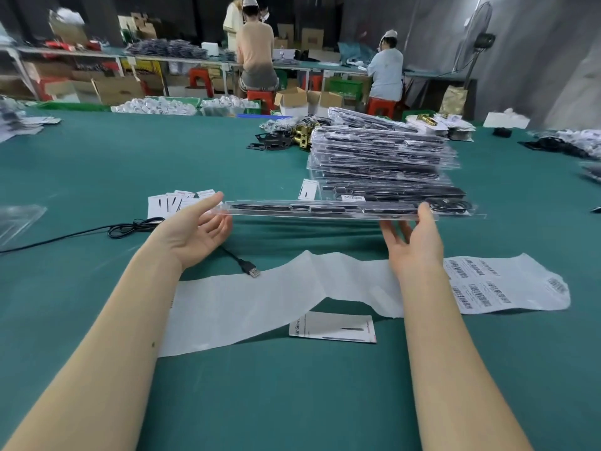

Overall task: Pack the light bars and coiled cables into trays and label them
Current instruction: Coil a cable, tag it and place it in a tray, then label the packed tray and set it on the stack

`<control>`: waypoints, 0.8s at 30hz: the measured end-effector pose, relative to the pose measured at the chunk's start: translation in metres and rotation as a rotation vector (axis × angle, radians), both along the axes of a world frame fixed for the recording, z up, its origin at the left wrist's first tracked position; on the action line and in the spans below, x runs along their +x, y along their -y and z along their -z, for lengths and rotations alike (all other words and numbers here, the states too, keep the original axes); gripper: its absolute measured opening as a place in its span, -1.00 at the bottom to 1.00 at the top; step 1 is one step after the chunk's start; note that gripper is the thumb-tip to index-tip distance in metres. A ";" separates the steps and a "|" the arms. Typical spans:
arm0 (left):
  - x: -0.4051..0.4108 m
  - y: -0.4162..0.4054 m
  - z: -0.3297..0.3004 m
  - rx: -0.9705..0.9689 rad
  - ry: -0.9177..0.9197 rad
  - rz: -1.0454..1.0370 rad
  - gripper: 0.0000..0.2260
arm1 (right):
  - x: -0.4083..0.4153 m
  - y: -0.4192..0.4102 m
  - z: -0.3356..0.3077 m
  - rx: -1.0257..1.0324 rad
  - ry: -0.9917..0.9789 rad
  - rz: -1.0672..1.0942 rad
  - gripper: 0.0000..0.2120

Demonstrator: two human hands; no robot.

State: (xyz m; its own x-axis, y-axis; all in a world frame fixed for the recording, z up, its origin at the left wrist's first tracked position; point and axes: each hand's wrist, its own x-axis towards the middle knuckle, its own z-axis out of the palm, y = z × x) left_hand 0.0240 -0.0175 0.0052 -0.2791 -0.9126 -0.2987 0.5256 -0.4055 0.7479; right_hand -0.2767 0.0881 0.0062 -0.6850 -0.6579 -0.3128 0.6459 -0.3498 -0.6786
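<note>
Holding the packed tray (351, 210) level above the counter (97, 164), its long axis running left to right, I pinch its right end with my right hand (414, 237); my left hand (198, 229) cradles the other end, fingers spread, the finished stack (383, 157) just beyond.

This is looking like a packing workshop. At twelve o'clock, capped workers (385, 65) are sitting at benches (97, 55); cardboard boxes (118, 89) are piling underneath.

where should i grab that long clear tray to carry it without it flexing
By both short ends, one hand from each side. The tray is long, thin and level, so a middle grip would likely let it sag. The right hand has fingers under the near rim; the left hand lies open at the left end.
</note>
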 end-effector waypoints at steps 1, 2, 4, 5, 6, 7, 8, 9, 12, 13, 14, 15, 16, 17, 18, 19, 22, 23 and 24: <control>-0.002 -0.002 -0.001 -0.013 -0.009 -0.005 -0.73 | 0.000 0.000 -0.001 0.008 -0.009 0.004 -0.80; -0.004 -0.003 -0.002 -0.030 -0.028 -0.007 -0.70 | 0.000 0.000 -0.001 0.010 -0.018 0.005 -0.78; -0.010 -0.007 -0.003 -0.068 -0.053 0.024 -0.70 | 0.005 0.000 -0.002 -0.009 -0.043 -0.018 -0.73; -0.014 -0.010 -0.005 -0.084 -0.047 0.049 -0.71 | 0.009 -0.001 -0.001 -0.019 -0.066 -0.043 -0.67; -0.019 -0.012 -0.006 -0.094 -0.044 0.064 -0.74 | 0.014 -0.001 0.000 -0.030 -0.095 -0.076 -0.56; -0.023 -0.013 -0.007 -0.097 -0.050 0.061 -0.77 | 0.019 0.000 0.001 -0.047 -0.121 -0.112 -0.44; -0.026 -0.013 -0.007 -0.095 -0.065 0.046 -0.81 | 0.024 0.000 0.001 -0.072 -0.142 -0.142 -0.31; -0.028 -0.013 -0.006 -0.094 -0.076 0.030 -0.83 | 0.029 0.000 0.001 -0.099 -0.166 -0.164 -0.22; -0.031 -0.012 -0.004 -0.122 -0.071 0.022 -0.69 | 0.033 0.002 0.003 -0.108 -0.245 -0.158 -0.14; -0.031 -0.013 -0.004 -0.129 -0.072 0.023 -0.62 | 0.033 0.002 0.003 -0.105 -0.246 -0.143 -0.17; -0.030 -0.013 -0.003 -0.130 -0.078 0.024 -0.56 | 0.032 0.002 0.003 -0.108 -0.234 -0.137 -0.19; -0.030 -0.013 -0.003 -0.124 -0.086 0.026 -0.52 | 0.032 0.002 0.003 -0.119 -0.222 -0.142 -0.21; -0.029 -0.013 -0.004 -0.116 -0.092 0.025 -0.50 | 0.032 0.002 0.003 -0.135 -0.215 -0.150 -0.22; -0.029 -0.012 -0.004 -0.113 -0.091 0.024 -0.49 | 0.032 0.002 0.003 -0.147 -0.212 -0.156 -0.22; -0.029 -0.011 -0.004 -0.117 -0.084 0.023 -0.49 | 0.031 0.001 0.003 -0.150 -0.212 -0.156 -0.21; -0.028 -0.010 -0.003 -0.125 -0.074 0.024 -0.50 | 0.031 0.000 0.003 -0.145 -0.216 -0.149 -0.21; -0.026 -0.010 -0.001 -0.153 -0.015 0.048 -0.60 | 0.029 -0.003 0.002 -0.132 -0.232 -0.143 -0.20; -0.025 -0.009 -0.002 -0.162 0.014 0.051 -0.62 | 0.028 -0.004 0.001 -0.127 -0.226 -0.140 -0.22; -0.025 -0.009 -0.002 -0.161 0.049 0.048 -0.61 | 0.026 -0.005 0.001 -0.103 -0.216 -0.123 -0.26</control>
State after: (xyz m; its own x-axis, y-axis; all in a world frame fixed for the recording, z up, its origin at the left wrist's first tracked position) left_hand -0.0009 -0.0081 0.0074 -0.3122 -0.9357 -0.1643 0.4702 -0.3024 0.8291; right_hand -0.2508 0.0928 0.0052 -0.6413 -0.7613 -0.0954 0.5322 -0.3518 -0.7701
